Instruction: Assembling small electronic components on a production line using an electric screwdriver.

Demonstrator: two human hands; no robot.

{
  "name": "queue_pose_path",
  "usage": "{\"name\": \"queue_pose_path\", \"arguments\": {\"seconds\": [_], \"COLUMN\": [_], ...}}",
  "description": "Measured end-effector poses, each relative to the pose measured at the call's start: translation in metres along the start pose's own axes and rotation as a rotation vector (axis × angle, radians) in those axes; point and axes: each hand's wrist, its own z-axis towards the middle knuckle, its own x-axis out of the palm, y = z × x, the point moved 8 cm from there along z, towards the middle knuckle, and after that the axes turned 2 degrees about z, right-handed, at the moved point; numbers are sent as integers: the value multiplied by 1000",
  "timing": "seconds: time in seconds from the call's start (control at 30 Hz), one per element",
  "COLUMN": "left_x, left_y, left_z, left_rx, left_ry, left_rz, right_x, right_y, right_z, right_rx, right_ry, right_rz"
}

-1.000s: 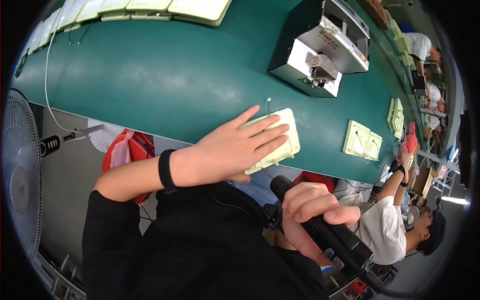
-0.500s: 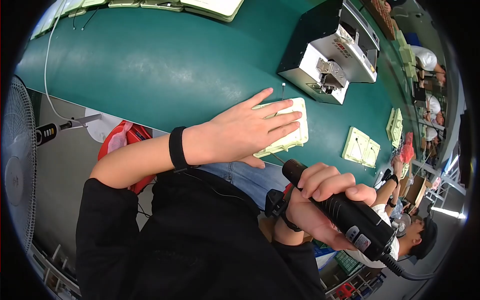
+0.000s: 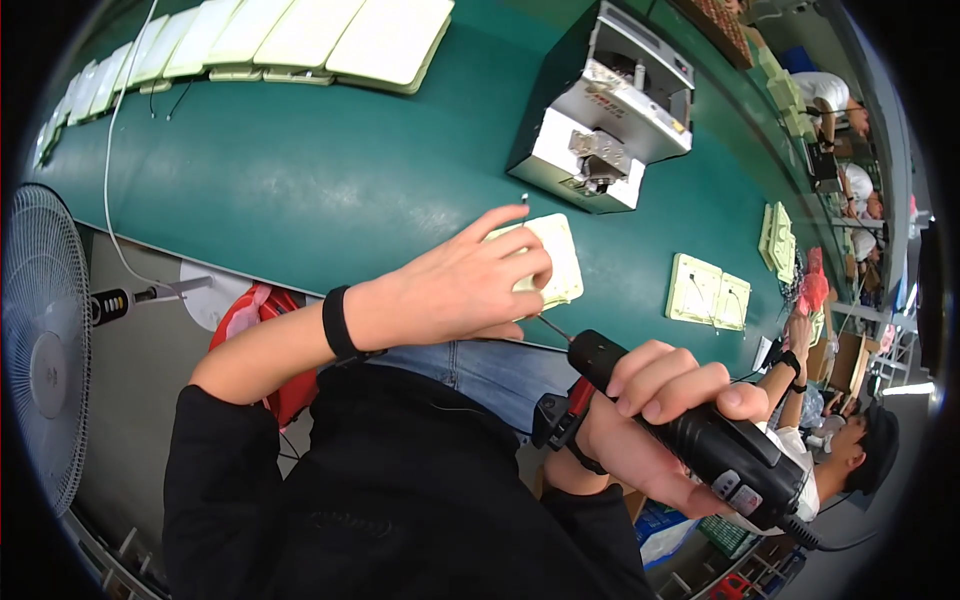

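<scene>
My right hand (image 3: 655, 425) is wrapped round a black electric screwdriver (image 3: 700, 440); its thin bit points up and left toward the panel. A pale yellow-green plastic panel (image 3: 562, 258) lies near the edge of the green table. Over the panel's left part is my left hand (image 3: 455, 280), its index finger stretched out and the other fingers bent round the panel. What lies beneath that palm is hidden. A short cable with a small white connector sticks out past the panel's far edge.
Beyond the panel stands a black and silver screw feeder machine (image 3: 600, 120). Rows of pale panels (image 3: 390, 40) line the far left. Two more panels (image 3: 705, 292) lie to the right, near a co-worker (image 3: 855, 450). A fan (image 3: 48, 370) stands at left.
My left hand's fingers, spread flat over the panel before, have bent and drawn back to its left side. The screwdriver's bit now shows close to the panel. The view has shifted slightly.
</scene>
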Motion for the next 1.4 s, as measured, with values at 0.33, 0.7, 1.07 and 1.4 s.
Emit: {"name": "queue_pose_path", "arguments": {"seconds": [0.33, 0.7, 1.07, 1.4], "left_x": [17, -4, -147, -123], "left_y": [-18, -6, 80, 101], "left_z": [-2, 37, 109, 84], "left_rx": [-22, 79, -195, -190], "left_ry": [8, -60, -624, -547], "left_rz": [286, 177, 658, 300], "right_x": [-91, -156, -118, 30], "right_y": [-42, -68, -82, -76], "right_z": [62, 64, 79, -22], "right_rx": [81, 409, 40, 201], "right_ry": [-329, -329, -184, 1094], "right_rz": [-326, -605, -990, -1155]}}
